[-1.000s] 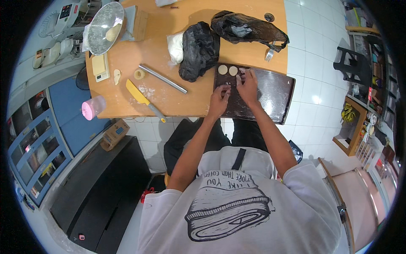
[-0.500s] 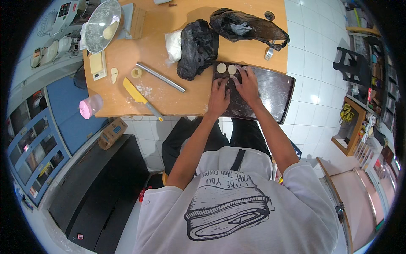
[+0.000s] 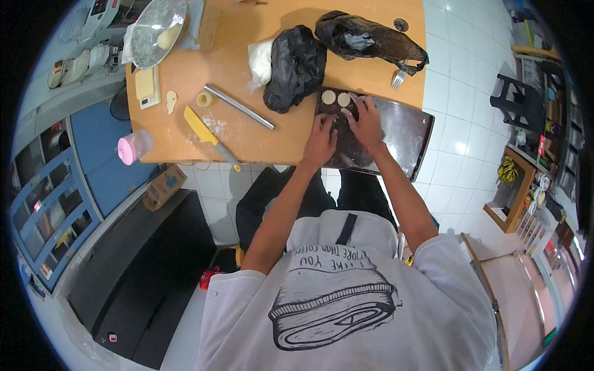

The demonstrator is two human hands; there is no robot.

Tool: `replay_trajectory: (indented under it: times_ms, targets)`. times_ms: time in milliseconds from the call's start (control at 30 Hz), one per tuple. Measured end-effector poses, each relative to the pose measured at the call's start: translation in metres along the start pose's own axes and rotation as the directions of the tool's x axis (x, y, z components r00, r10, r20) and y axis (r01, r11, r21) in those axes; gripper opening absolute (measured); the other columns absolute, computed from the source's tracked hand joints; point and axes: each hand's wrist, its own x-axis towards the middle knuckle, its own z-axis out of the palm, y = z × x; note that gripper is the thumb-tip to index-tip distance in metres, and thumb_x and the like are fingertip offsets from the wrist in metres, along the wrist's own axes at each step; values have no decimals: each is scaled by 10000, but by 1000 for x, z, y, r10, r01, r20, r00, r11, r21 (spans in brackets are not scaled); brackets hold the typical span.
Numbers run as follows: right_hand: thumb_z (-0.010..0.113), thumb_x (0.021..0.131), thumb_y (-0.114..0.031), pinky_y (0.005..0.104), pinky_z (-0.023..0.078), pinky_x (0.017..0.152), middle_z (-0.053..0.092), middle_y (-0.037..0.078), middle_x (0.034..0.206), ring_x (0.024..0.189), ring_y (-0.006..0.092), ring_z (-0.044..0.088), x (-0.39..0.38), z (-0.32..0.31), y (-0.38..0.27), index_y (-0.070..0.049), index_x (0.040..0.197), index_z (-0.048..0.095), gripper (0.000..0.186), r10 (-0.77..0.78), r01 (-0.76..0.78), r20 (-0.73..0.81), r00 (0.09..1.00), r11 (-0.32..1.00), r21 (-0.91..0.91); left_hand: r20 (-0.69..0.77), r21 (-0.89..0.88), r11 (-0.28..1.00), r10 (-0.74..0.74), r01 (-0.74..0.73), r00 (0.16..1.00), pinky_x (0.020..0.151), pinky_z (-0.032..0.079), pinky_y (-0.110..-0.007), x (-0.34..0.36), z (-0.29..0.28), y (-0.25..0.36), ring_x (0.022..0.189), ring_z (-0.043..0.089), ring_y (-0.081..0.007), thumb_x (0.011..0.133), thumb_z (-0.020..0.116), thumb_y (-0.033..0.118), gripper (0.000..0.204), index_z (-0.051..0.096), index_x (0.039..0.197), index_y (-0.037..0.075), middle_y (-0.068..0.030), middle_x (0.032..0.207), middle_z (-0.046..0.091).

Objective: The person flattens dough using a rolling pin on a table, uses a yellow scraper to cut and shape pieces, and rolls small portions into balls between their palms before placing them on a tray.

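Observation:
Both my hands are over the left part of a dark baking tray (image 3: 405,133) at the table's near right. Two small pale dough rounds with scalloped edges lie side by side at the tray's far left, a left one (image 3: 328,98) and a right one (image 3: 343,100). My right hand (image 3: 367,123) has its fingers stretched out beside the right round, thumb apart, fingertips close to it. Slightly nearer, my left hand (image 3: 321,137) rests low over the tray with fingers bent forward and thumb apart. Whether something small lies under its fingertips is hard to see.
Left of the tray are a metal rolling pin (image 3: 239,107), a yellow knife (image 3: 202,127), a ring-shaped cutter (image 3: 204,99) and a dough scrap (image 3: 171,102). Black plastic bags (image 3: 294,69) and a fork (image 3: 398,78) lie beyond the tray. A metal bowl (image 3: 148,46) stands far left.
The whole view has shifted slightly. My hands stay at the same spot on the tray, with only small finger movement; the two dough rounds lie as before.

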Motion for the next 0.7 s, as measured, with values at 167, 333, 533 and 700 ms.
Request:
replay_trajectory:
  times_ms: [167, 333, 533, 700]
  targets:
    - [774, 911, -205, 463, 546, 897, 608, 172, 1197, 1047, 375, 649, -19, -21, -1, -77, 1335, 624, 468, 91, -98, 47, 995, 979, 177, 112, -172, 963, -190, 207, 975, 979, 528, -476, -21, -33, 18, 1132, 614, -417, 974, 614, 35, 431, 550, 1401, 31, -222, 1336, 502]
    - [707, 968, -181, 452, 560, 799, 622, 148, 1082, 945, 372, 667, -38, -45, -26, -81, 1281, 647, 334, 43, -88, 174, 984, 961, 264, 37, -136, 972, -190, 193, 981, 911, 564, -446, -62, -72, 10, 1000, 677, -379, 1018, 592, 79, 382, 561, 1397, 34, -213, 1331, 519]
    - [680, 985, -170, 465, 554, 812, 647, 150, 1038, 946, 372, 677, -50, -43, -47, -68, 1237, 655, 274, 50, -141, 276, 960, 936, 322, -9, -226, 929, -302, 292, 953, 809, 597, -349, -83, -113, -5, 995, 692, -268, 1029, 597, 76, 351, 592, 1379, 55, -162, 1308, 555]
    - [667, 989, -157, 470, 552, 823, 671, 164, 1019, 944, 394, 679, -53, -27, -86, -59, 1195, 675, 229, 24, -117, 259, 966, 930, 348, 29, -334, 894, -305, 297, 952, 874, 590, -350, -88, -140, -51, 1049, 688, -247, 1060, 597, 125, 325, 599, 1380, 63, -134, 1311, 580]
